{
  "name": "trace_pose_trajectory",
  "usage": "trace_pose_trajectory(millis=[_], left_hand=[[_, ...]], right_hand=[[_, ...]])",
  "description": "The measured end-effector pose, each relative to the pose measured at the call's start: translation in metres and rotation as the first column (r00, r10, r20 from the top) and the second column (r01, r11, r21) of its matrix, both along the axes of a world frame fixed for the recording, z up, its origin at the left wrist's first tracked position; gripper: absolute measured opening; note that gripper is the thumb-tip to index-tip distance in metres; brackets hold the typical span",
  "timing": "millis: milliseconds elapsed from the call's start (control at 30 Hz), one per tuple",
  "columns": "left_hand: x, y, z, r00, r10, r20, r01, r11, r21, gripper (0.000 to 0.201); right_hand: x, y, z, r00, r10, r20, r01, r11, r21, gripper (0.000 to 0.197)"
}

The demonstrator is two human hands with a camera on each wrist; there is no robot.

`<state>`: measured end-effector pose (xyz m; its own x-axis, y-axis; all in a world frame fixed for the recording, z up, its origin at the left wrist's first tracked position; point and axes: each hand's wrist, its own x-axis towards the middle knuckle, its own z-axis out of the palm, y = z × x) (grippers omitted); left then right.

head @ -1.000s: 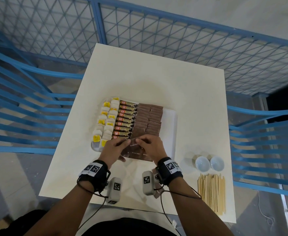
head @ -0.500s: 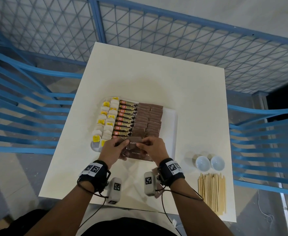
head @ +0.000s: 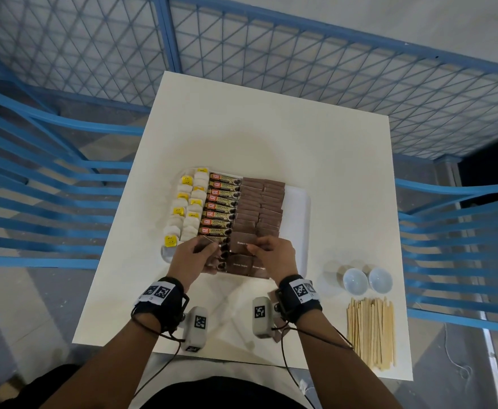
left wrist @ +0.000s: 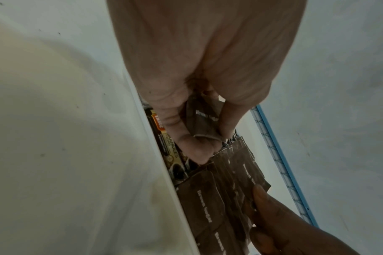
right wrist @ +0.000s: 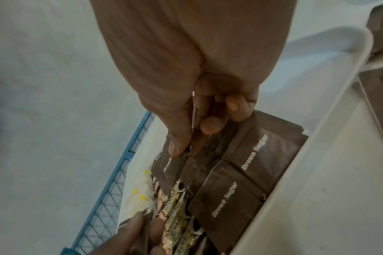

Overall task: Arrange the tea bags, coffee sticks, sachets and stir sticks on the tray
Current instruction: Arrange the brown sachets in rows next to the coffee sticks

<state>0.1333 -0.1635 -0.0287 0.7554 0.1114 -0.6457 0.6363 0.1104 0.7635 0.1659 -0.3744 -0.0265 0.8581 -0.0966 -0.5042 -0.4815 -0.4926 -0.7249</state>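
Note:
A white tray [head: 297, 208] holds rows of tea bags [head: 187, 211], coffee sticks [head: 219, 206] and brown sugar sachets [head: 259, 202]. Both hands hover over its near end. My left hand [head: 212, 246] pinches a small stack of brown sachets [left wrist: 202, 120] between thumb and fingers. My right hand [head: 252, 246] pinches the edge of a single brown sachet [head: 241, 243], held just above the near sachets [right wrist: 227, 198] lying in the tray. A bundle of wooden stir sticks [head: 371, 332] lies on the table at the near right, outside the tray.
Two small white cups [head: 355, 280] stand side by side right of the tray, above the stir sticks. The tray's right strip is bare. Blue railings [head: 460, 219] run close along both sides of the white table [head: 271, 128], and a mesh fence stands behind it.
The hands were together on one stack of sachets at the tray's near end. They have drawn apart: the right one now holds a single sachet, the left keeps the others.

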Motion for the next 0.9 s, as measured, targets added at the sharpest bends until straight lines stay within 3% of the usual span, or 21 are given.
trace_pose_trajectory(millis=[300, 633, 900], left_hand=[[-0.005, 0.005, -0.004, 1.000, 0.002, -0.030, -0.003, 1.000, -0.012, 0.009], [-0.007, 0.005, -0.005, 0.999, -0.010, -0.046, 0.011, 1.000, 0.005, 0.009], [-0.007, 0.001, -0.004, 0.999, -0.036, -0.034, 0.036, 0.999, 0.014, 0.017]], right_hand=[[-0.006, 0.009, -0.004, 0.998, 0.064, -0.003, -0.064, 0.985, -0.160, 0.019], [-0.008, 0.014, -0.008, 0.995, 0.096, 0.039, -0.087, 0.976, -0.200, 0.018], [-0.010, 0.013, -0.006, 0.997, 0.032, 0.069, -0.021, 0.987, -0.157, 0.024]])
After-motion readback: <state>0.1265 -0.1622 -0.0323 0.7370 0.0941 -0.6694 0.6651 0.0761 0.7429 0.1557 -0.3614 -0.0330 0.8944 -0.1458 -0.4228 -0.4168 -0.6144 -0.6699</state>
